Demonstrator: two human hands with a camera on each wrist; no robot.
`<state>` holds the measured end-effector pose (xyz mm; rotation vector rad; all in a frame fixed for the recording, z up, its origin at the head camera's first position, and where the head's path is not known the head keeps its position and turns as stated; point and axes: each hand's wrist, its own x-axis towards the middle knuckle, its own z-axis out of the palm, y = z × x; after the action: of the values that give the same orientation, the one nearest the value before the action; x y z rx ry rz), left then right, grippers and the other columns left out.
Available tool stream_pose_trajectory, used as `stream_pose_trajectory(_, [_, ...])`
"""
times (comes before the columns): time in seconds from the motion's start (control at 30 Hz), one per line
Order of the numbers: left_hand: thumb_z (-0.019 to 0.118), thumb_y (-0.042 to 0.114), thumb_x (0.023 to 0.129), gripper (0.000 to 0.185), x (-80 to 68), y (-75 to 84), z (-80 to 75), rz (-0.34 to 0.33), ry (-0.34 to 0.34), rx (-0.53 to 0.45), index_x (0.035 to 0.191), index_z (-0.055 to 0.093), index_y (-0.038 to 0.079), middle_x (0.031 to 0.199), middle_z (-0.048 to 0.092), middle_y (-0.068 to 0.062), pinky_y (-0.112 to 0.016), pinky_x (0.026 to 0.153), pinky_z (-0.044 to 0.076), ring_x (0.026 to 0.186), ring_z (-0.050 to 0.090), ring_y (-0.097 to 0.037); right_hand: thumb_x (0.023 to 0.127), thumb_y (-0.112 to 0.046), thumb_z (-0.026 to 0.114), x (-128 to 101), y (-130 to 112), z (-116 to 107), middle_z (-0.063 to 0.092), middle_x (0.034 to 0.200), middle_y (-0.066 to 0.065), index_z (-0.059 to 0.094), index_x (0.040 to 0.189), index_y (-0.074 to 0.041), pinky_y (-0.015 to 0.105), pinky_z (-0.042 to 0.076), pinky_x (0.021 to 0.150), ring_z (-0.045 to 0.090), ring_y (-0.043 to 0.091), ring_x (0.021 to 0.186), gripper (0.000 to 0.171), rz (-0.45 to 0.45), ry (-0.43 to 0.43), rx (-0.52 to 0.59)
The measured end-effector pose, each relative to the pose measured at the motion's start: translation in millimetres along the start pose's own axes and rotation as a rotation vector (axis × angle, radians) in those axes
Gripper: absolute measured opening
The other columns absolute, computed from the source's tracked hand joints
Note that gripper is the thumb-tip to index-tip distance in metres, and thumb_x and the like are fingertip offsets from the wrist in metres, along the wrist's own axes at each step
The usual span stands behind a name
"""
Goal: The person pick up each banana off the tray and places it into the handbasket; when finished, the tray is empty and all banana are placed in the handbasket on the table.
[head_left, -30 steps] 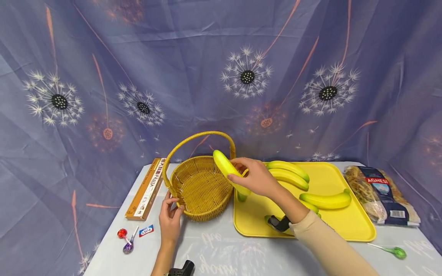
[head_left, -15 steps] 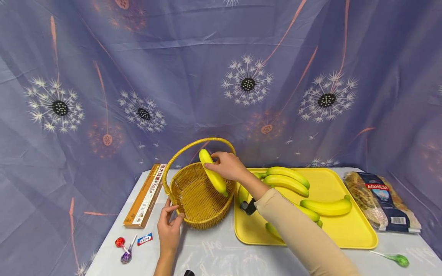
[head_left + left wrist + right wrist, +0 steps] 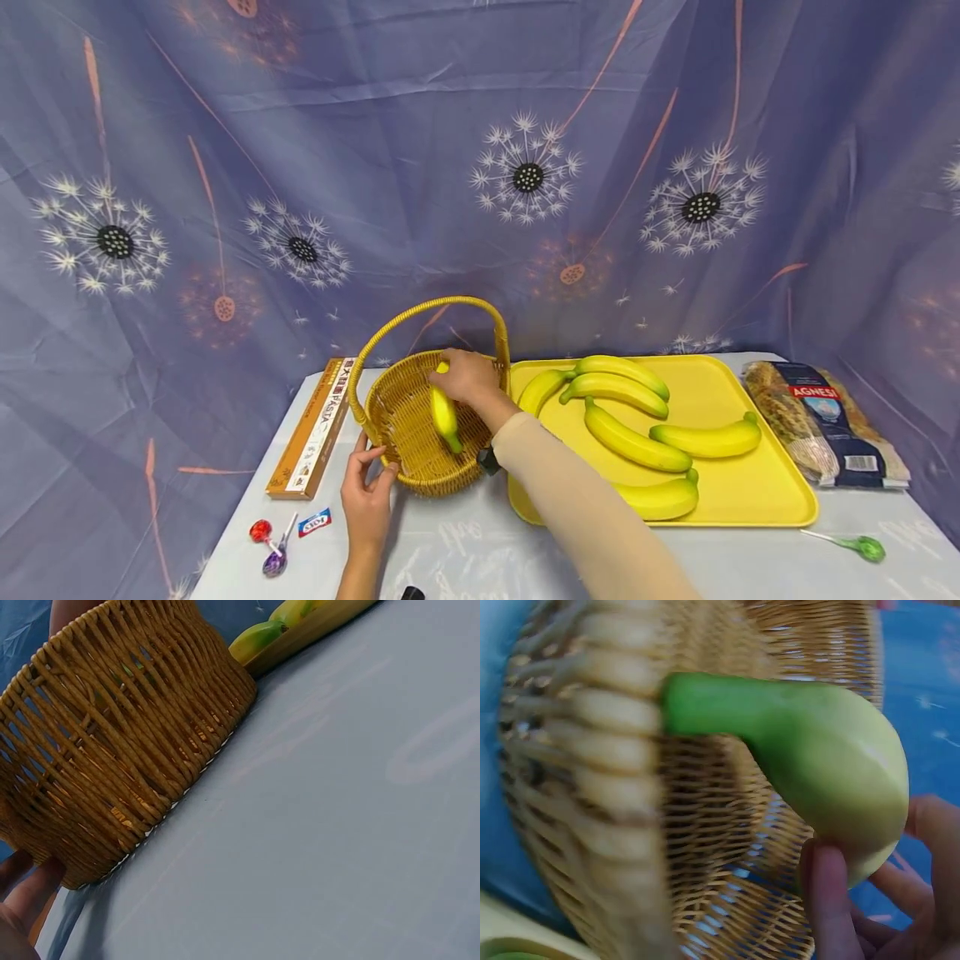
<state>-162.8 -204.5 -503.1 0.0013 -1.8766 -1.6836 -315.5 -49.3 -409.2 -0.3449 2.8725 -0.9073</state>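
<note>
From the head view, the right hand (image 3: pixel 467 379) is inside the wicker basket (image 3: pixel 405 450), and its fingers are curled around the upper end of a banana (image 3: pixel 444 414). The long axis of the banana runs from the hand down and toward the person, with the green tip pointing at the basket floor near the front wall. The left hand (image 3: pixel 367 498) is at the near outer wall of the basket; its fingers and thumb are spread and lie against the weave, not wrapped around it. To the right of the right forearm there is the yellow tray (image 3: pixel 780 500) with five more bananas (image 3: pixel 633 442) on it. To the left of the left hand lie two lollipops (image 3: pixel 268 542) and a pasta box (image 3: pixel 315 427).

In the left wrist view, the basket wall (image 3: pixel 120 750) fills the upper left part, and the fingertips (image 3: pixel 34 892) touch its lower edge. The table cover (image 3: pixel 337 825) is beside it.

In the right wrist view, the banana (image 3: pixel 817 765) is very close. Its green stem end points to the left, across the basket weave (image 3: pixel 592 787), and the fingers (image 3: pixel 829 915) of the right hand grip it from below.
</note>
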Motion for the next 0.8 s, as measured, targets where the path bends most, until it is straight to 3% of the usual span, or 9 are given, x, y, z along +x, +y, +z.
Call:
stream_pose_trajectory(0.1, [0.058, -0.016, 0.083, 0.024, -0.5, -0.7, 0.7, -0.004, 0.000, 0.005, 0.106, 0.055, -0.016, 0.146, 0.037, -0.022, -0.023, 0.072, 0.055, 0.124, 0.046, -0.036, 0.090, -0.053, 0.058, 2.8, -1.5, 12.8, 0.067, 0.109, 0.000, 0.065, 0.124, -0.022, 0.036, 0.050, 0.063, 0.062, 0.021, 0.078, 0.046, 0.041, 0.060, -0.179])
stream_pose_trajectory(0.17, [0.058, -0.015, 0.083, 0.024, -0.8, -2.1, 0.8, -0.004, 0.004, 0.000, 0.107, 0.056, -0.015, 0.146, 0.037, -0.021, -0.023, 0.072, 0.055, 0.124, 0.046, -0.036, 0.090, -0.053, 0.059, 4.3, -3.1, 19.5, 0.067, 0.096, 0.002, 0.070, 0.110, -0.019, 0.036, 0.050, 0.058, 0.061, 0.023, 0.073, 0.041, 0.071, 0.060, -0.214])
stream_pose_trajectory(0.27, [0.058, -0.016, 0.083, 0.024, -0.9, -11.1, 0.2, 0.002, 0.011, -0.009, 0.106, 0.056, -0.015, 0.146, 0.037, -0.020, -0.022, 0.071, 0.055, 0.123, 0.046, -0.037, 0.093, -0.050, 0.056, 4.6, -5.6, 27.2, 0.064, 0.077, 0.004, 0.069, 0.089, -0.014, 0.034, 0.050, 0.052, 0.063, 0.023, 0.063, 0.039, 0.105, 0.018, -0.167])
stream_pose_trajectory(0.3, [0.058, -0.016, 0.083, 0.024, -0.9, -15.7, 0.0, 0.001, 0.012, -0.015, 0.107, 0.056, -0.014, 0.147, 0.037, -0.019, -0.022, 0.071, 0.055, 0.124, 0.046, -0.037, 0.094, -0.048, 0.055, 3.6, -5.8, 29.3, 0.063, 0.070, 0.004, 0.067, 0.083, -0.013, 0.035, 0.052, 0.057, 0.063, 0.021, 0.058, 0.040, 0.107, 0.008, -0.145])
stream_pose_trajectory(0.37, [0.059, -0.016, 0.083, 0.025, -1.0, -24.9, 0.0, -0.001, 0.015, -0.021, 0.107, 0.056, -0.013, 0.147, 0.037, -0.018, -0.022, 0.070, 0.055, 0.124, 0.046, -0.037, 0.096, -0.043, 0.053, 0.6, -6.8, 31.7, 0.061, 0.062, 0.004, 0.066, 0.079, -0.011, 0.033, 0.051, 0.054, 0.060, 0.019, 0.049, 0.038, 0.099, -0.019, -0.083])
stream_pose_trajectory(0.47, [0.059, -0.015, 0.083, 0.025, -0.4, -30.7, 0.3, 0.008, 0.017, -0.021, 0.107, 0.057, -0.012, 0.147, 0.038, -0.017, -0.021, 0.070, 0.055, 0.124, 0.046, -0.036, 0.096, -0.033, 0.056, -4.8, -10.6, 31.3, 0.058, 0.065, 0.003, 0.065, 0.076, -0.011, 0.031, 0.049, 0.060, 0.057, 0.016, 0.046, 0.031, 0.034, -0.077, -0.084])
stream_pose_trajectory(0.6, [0.058, -0.017, 0.082, 0.024, 0.2, -12.8, 0.4, 0.034, 0.009, -0.007, 0.106, 0.055, -0.015, 0.145, 0.038, -0.024, -0.020, 0.071, 0.054, 0.123, 0.046, -0.041, 0.092, -0.019, 0.060, -10.9, -20.3, 28.0, 0.061, 0.066, 0.005, 0.063, 0.067, -0.010, 0.028, 0.048, 0.054, 0.057, 0.016, 0.050, 0.028, -0.122, -0.263, -0.133])
stream_pose_trajectory(0.67, [0.058, -0.018, 0.081, 0.024, -0.5, -3.3, 0.4, 0.037, 0.006, -0.004, 0.105, 0.055, -0.017, 0.144, 0.037, -0.028, -0.021, 0.072, 0.054, 0.123, 0.045, -0.044, 0.091, -0.014, 0.060, -13.7, -24.0, 28.1, 0.057, 0.058, 0.004, 0.058, 0.059, -0.010, 0.026, 0.044, 0.048, 0.050, 0.015, 0.047, 0.032, -0.182, -0.377, -0.122])
stream_pose_trajectory(0.8, [0.058, -0.018, 0.081, 0.023, 0.2, 2.2, 1.8, 0.046, 0.005, -0.003, 0.104, 0.054, -0.019, 0.143, 0.037, -0.029, -0.021, 0.074, 0.054, 0.123, 0.044, -0.045, 0.089, -0.017, 0.062, -14.9, -26.5, 32.3, 0.053, 0.063, -0.004, 0.066, 0.070, -0.010, 0.025, 0.039, 0.051, 0.043, 0.010, 0.053, 0.020, -0.245, -0.454, -0.097])
